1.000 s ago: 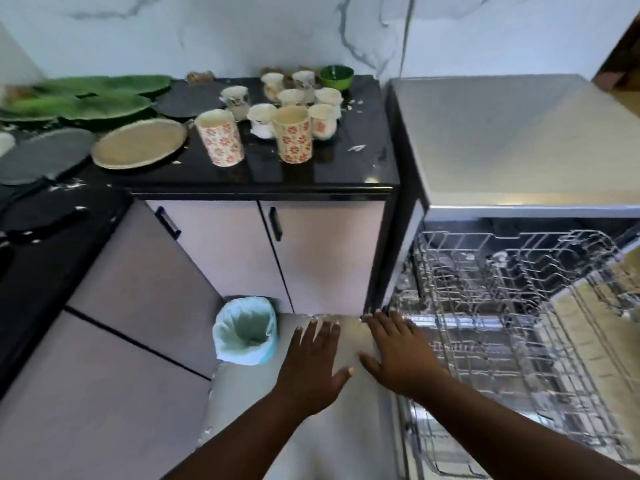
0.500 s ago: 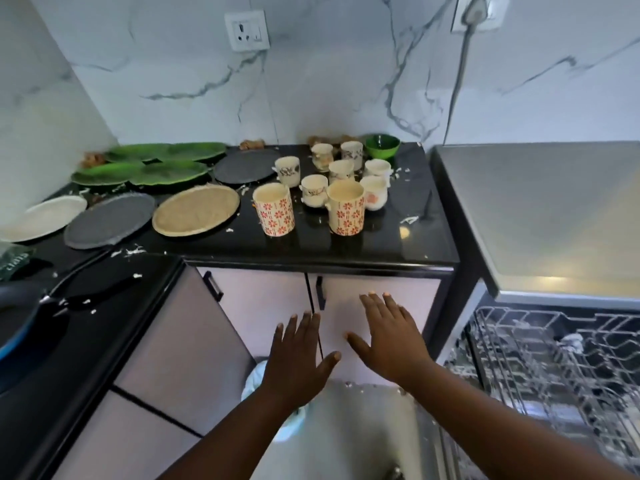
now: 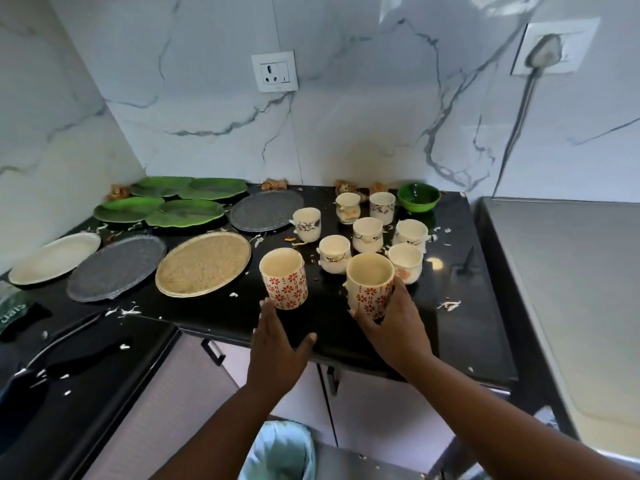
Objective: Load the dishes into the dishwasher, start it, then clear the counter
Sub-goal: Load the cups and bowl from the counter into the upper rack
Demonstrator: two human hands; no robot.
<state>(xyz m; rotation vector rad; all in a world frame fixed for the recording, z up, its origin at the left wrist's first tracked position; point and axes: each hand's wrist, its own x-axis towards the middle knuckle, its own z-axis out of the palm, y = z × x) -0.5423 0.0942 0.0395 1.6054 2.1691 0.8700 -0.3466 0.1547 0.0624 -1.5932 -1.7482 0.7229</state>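
Two tall cream cups with red flowers stand at the front of the black counter (image 3: pixel 332 327). My right hand (image 3: pixel 391 327) wraps around the right flowered cup (image 3: pixel 370 283). My left hand (image 3: pixel 277 344) is open, fingertips just below the left flowered cup (image 3: pixel 284 278), holding nothing. Behind them are several small white cups (image 3: pixel 334 253) and a green bowl (image 3: pixel 418 197). A tan round plate (image 3: pixel 203 263), two grey plates (image 3: pixel 117 267), a white plate (image 3: pixel 55 258) and green leaf-shaped plates (image 3: pixel 159 209) lie to the left. The dishwasher's steel top (image 3: pixel 568 271) is on the right.
White scraps and crumbs litter the counter. A dark pan (image 3: pixel 41 368) sits on the lower-left counter. A bin with a pale blue liner (image 3: pixel 280 448) stands on the floor below the cupboard doors. A socket (image 3: pixel 275 72) is on the marble wall.
Both hands rose from the open dishwasher door up to the counter. The right hand closed around the right flowered cup; the left reached the left one. The view tilted up, away from the racks.
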